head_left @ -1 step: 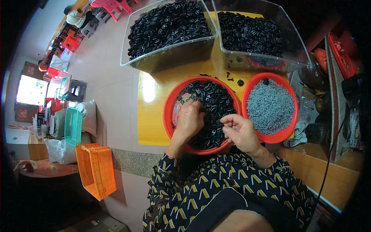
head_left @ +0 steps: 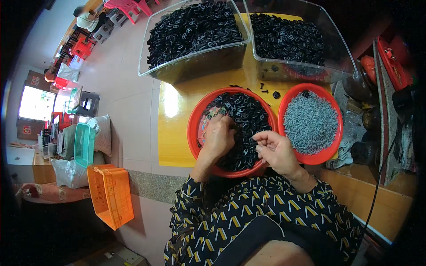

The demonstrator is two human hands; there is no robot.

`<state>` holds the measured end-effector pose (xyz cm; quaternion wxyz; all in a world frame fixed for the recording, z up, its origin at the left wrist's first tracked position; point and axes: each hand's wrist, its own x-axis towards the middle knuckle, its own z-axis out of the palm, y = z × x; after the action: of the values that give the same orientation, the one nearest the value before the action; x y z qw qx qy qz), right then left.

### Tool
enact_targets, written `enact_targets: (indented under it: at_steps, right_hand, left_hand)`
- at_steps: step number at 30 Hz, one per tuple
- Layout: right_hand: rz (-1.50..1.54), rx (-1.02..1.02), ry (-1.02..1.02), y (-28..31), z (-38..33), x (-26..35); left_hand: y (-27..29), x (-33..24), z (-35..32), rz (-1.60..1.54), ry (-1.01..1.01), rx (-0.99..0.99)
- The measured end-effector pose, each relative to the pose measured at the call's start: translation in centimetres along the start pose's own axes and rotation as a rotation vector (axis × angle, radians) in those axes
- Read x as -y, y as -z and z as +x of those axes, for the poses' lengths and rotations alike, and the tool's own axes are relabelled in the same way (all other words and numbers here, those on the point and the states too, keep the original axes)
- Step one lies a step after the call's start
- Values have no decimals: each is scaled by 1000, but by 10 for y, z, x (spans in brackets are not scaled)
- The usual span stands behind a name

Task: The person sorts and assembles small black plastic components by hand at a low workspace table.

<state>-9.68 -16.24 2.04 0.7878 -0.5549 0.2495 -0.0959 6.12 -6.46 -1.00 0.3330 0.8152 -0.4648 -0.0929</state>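
A red basin (head_left: 192, 141) on the yellow table holds many small black oval plastic pieces with slots (head_left: 248, 116). My left hand (head_left: 217, 136) is over the left half of this basin, its fingers curled down among the pieces; what they grip is hidden. At the basin's right edge is my right hand (head_left: 276, 153), with thumb and forefinger pinched together. Anything between those fingertips is too small to name. Beside it on the right stands a second red basin (head_left: 336, 146), filled with short silvery screws (head_left: 310, 122) and one dark piece at its far edge.
Two clear plastic boxes full of black pieces, a left box (head_left: 199, 60) and a right box (head_left: 293, 71), stand at the table's far side. A few loose dark bits (head_left: 265, 91) lie before them. An orange crate (head_left: 111, 197) and a green basket (head_left: 83, 145) are at left.
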Motion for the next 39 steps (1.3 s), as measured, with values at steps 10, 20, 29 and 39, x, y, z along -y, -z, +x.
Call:
enact_targets:
  at_steps: [10,20,29,39]
  right_hand:
    - [114,73,-113,1,7,0]
    - [486,150,-90,-28,16,-1]
    - [527,194,-158,-35,14,-2]
    - [546,164,-214,-38,15,-2]
  left_hand:
    - [12,-21,-24,-1089,309,-52]
    - [15,-27,-64,-1417,393,18]
    - [16,-28,-74,-1300,331,-161]
    - [15,-22,-79,-1261,318,-135]
